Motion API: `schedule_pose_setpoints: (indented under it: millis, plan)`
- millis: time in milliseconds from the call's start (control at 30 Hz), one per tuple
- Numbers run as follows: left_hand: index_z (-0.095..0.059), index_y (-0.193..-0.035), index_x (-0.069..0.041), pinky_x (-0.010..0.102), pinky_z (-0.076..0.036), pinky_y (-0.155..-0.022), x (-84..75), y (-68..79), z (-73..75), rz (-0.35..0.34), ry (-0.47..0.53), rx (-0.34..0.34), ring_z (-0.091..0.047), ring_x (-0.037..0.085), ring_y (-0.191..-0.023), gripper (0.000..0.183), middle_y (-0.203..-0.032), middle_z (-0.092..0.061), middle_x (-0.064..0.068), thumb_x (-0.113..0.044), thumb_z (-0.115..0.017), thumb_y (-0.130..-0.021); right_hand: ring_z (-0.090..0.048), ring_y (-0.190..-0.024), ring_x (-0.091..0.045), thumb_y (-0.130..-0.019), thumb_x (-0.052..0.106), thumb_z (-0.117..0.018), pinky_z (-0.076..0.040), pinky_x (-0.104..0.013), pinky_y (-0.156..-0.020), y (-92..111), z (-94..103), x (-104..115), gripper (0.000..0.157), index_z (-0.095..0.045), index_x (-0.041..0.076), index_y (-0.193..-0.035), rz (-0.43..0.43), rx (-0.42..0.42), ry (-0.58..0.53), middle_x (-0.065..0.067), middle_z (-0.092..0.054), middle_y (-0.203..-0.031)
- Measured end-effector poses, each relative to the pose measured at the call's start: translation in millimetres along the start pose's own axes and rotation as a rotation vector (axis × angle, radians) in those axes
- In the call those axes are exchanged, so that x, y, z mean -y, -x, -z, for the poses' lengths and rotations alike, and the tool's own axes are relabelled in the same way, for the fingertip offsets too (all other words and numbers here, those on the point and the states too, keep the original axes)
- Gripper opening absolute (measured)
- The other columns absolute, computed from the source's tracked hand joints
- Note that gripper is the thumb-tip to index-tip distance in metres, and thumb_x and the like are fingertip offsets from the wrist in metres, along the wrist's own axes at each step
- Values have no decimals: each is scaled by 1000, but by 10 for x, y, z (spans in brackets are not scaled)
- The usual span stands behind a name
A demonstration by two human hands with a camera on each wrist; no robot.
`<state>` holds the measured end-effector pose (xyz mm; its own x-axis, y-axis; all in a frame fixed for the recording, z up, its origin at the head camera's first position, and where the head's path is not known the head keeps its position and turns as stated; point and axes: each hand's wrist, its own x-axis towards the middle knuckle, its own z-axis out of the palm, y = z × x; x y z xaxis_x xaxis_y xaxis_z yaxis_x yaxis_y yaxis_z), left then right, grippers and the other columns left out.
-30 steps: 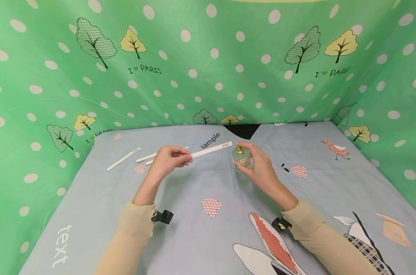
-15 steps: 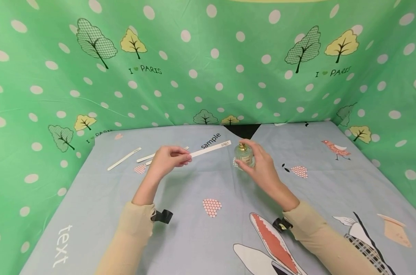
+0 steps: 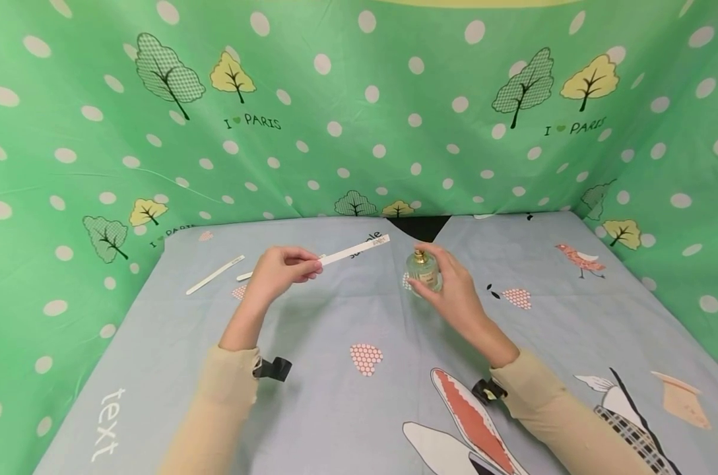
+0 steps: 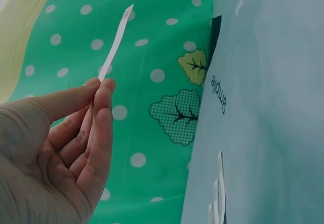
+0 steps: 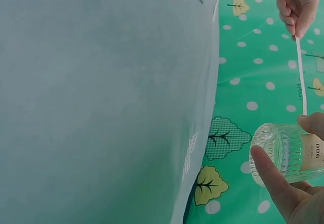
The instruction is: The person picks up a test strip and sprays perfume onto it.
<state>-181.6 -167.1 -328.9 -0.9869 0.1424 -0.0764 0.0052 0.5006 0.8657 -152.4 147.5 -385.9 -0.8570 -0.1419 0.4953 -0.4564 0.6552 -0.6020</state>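
left hand (image 3: 286, 269) pinches paper strip (image 3: 356, 249) — right hand (image 3: 456, 290) grips glass bottle (image 3: 422, 270)
toward the far edge of the table (image 3: 317, 415) — best: strip steady, bottle upright

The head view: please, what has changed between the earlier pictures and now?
The left hand moved leftward and slightly up in the picture, carrying the white strip away from the glass bottle; their gap widened. Nothing was taken or let go: the right hand still holds the bottle. The leftmost strip stayed lying.
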Motion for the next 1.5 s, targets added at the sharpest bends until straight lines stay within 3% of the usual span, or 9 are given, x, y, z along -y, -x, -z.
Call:
schedule_pose_setpoints:
  millis: [433,700,1067,1500]
  plan:
    - [-74,-107,-1,26,-62,-77,23,40,160,17,-34,-40,-72,12,-81,24,-98,-77,17,-21,-72,-92,-64,-112,-37,-84,15,-81,-60,-54,-85,7,15,-4,64,-49,17,-139,-7,6,1,-19,-62,-128]
    - [-73,-108,0,25,-62,-78,41,86,274,24,-30,-61,-71,6,-78,28,-91,-77,8,-23,-72,-92,-65,-109,-38,-84,15,-81,-60,-53,-84,18,37,-11,64,-49,18,-139,-6,-1,3,-20,-63,-125]
    - [-71,-111,4,18,-60,-74,101,158,404,26,-17,-80,-70,1,-76,32,-95,-77,10,-22,-71,-93,-65,-110,-37,-84,16,-81,-59,-53,-84,19,52,-25,64,-49,18,-139,-10,1,9,-19,-63,-126]
    - [-67,-118,5,15,-59,-75,215,230,569,37,19,-102,-67,-6,-77,40,-82,-73,-17,-26,-71,-93,-64,-111,-37,-84,16,-81,-59,-53,-85,1,60,-36,65,-48,18,-140,-11,12,10,-19,-62,-127]
